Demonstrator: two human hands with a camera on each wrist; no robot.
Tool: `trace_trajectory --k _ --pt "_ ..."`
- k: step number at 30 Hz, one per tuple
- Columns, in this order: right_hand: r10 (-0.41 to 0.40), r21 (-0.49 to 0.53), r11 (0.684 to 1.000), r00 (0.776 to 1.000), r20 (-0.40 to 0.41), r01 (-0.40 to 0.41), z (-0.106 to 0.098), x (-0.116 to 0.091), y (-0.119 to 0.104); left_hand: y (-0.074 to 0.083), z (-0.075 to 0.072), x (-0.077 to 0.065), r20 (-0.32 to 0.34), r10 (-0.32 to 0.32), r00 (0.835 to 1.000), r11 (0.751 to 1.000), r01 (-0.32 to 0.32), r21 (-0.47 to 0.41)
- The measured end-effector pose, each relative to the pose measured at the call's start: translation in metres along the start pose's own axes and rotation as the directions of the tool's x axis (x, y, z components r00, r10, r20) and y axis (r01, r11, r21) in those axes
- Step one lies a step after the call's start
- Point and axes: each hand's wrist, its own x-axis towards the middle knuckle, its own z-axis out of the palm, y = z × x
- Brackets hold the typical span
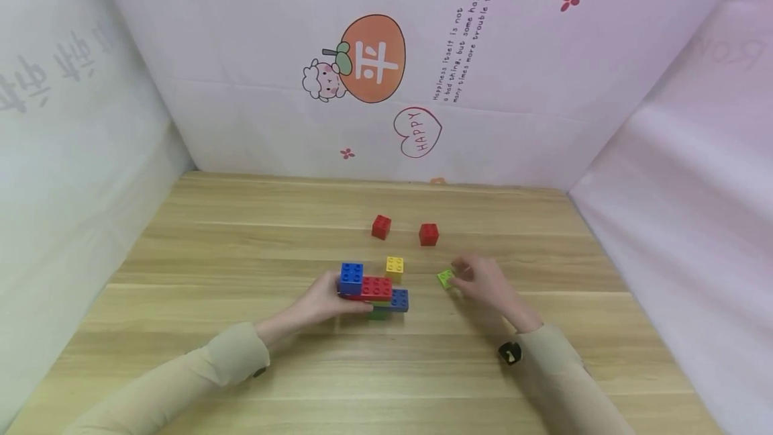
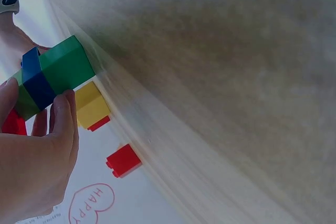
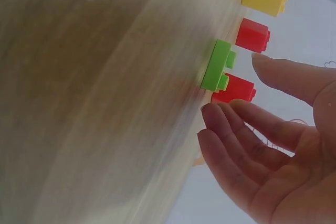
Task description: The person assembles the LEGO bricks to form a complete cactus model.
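Note:
My left hand [image 1: 326,299] grips a stack of toy building bricks, thumb on the near side and fingers behind. The stack has a blue brick [image 1: 351,278] on top at the left, a long red brick [image 1: 377,286], a longer blue brick [image 1: 399,299] lower down and a green brick [image 2: 68,64] at the bottom. A thin light green brick [image 3: 217,66] lies flat on the table. Beside it my right hand [image 1: 483,279] has thumb and fingers spread apart, with nothing between them; the right wrist view shows a gap to the brick.
Just behind the stack stands a yellow brick [image 1: 394,268]. Farther back are a red brick [image 1: 381,227] on the left and another red brick [image 1: 429,234] on the right. A printed white cloth [image 1: 272,119] hangs behind the wooden table [image 1: 253,227] and along both sides.

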Motion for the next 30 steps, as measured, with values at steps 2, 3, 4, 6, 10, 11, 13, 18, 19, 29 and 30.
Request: trace_trajectory --k 2,3,4,6,10,11,13,18,19,29,30 --pt "0.014 -0.011 1.0 1.0 0.014 -0.013 0.0 0.001 0.0 0.0 0.0 0.0 -0.002 0.002 1.0 1.0 -0.002 0.005" --pt "0.025 -0.016 1.0 1.0 0.018 -0.025 0.0 0.001 0.0 0.0 0.0 0.0 -0.001 0.001 1.0 1.0 -0.001 0.004" --pt "0.032 -0.027 0.999 0.999 0.023 -0.032 0.0 0.001 -0.001 0.0 0.0 0.0 -0.001 0.0 1.0 1.0 0.0 0.003" --pt "0.043 -0.045 0.998 0.998 0.037 -0.042 0.001 0.001 -0.001 0.0 0.0 0.0 -0.003 -0.003 1.0 1.0 0.003 0.001" --pt "0.065 -0.063 0.996 0.996 0.055 -0.062 0.002 0.002 -0.002 0.0 0.0 0.0 -0.002 -0.005 1.0 1.0 0.005 -0.007" --pt "0.07 -0.064 0.996 0.996 0.061 -0.066 0.002 0.002 -0.003 0.001 0.0 0.0 -0.002 -0.005 1.0 1.0 0.005 -0.007" --pt "0.082 -0.065 0.995 0.994 0.068 -0.077 0.002 0.003 -0.004 0.001 0.0 0.0 -0.002 -0.005 1.0 1.0 0.005 -0.006" --pt "0.107 -0.099 0.99 0.991 0.075 -0.1 0.004 0.005 -0.007 0.002 0.001 -0.001 -0.006 -0.002 1.0 1.0 0.002 0.0" --pt "0.109 -0.109 0.989 0.991 0.073 -0.101 0.004 0.006 -0.007 0.002 0.001 -0.001 -0.007 0.0 1.0 1.0 0.0 0.0" --pt "0.133 -0.161 0.979 0.989 0.065 -0.121 0.008 0.008 -0.011 0.003 0.001 -0.003 -0.003 -0.004 1.0 1.0 0.004 -0.016" --pt "0.134 -0.162 0.979 0.989 0.065 -0.122 0.009 0.008 -0.011 0.003 0.001 -0.003 -0.002 -0.004 1.0 1.0 0.004 -0.019"
